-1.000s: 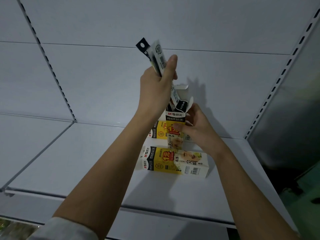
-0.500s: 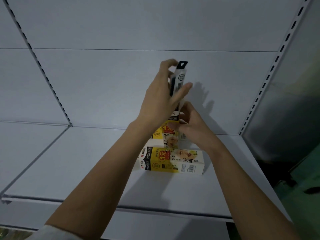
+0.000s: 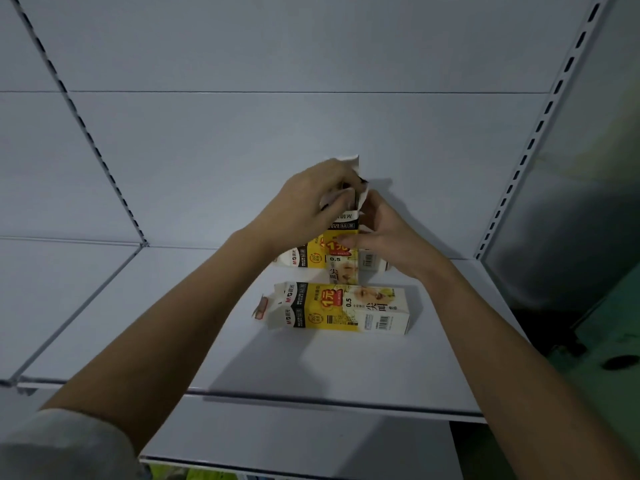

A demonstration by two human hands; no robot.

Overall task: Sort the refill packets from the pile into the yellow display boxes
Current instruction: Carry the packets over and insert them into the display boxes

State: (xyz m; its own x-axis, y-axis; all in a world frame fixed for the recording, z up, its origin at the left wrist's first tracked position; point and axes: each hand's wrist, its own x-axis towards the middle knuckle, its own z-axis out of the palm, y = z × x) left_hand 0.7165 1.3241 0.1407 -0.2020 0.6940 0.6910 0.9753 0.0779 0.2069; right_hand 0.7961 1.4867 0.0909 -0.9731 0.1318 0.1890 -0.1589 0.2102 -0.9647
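Lowered refill packets [image 3: 356,197] upright in left hand [image 3: 311,206]; right hand [image 3: 388,237] grips upright box [image 3: 341,251]

An upright display box [image 3: 341,252] is standing on the shelf [image 3: 138,323] behind a box lying flat [image 3: 343,308]; another lying box [image 3: 298,258] is sitting just left.

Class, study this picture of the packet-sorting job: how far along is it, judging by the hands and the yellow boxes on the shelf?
Done: one yellow-and-white cardboard display box lies on its side on the white metal shelf; its contents cannot be seen. In hand: the left hand works at the open top of the upright yellow box, which the right hand holds steady. Left: another box lies behind; no pile shows.
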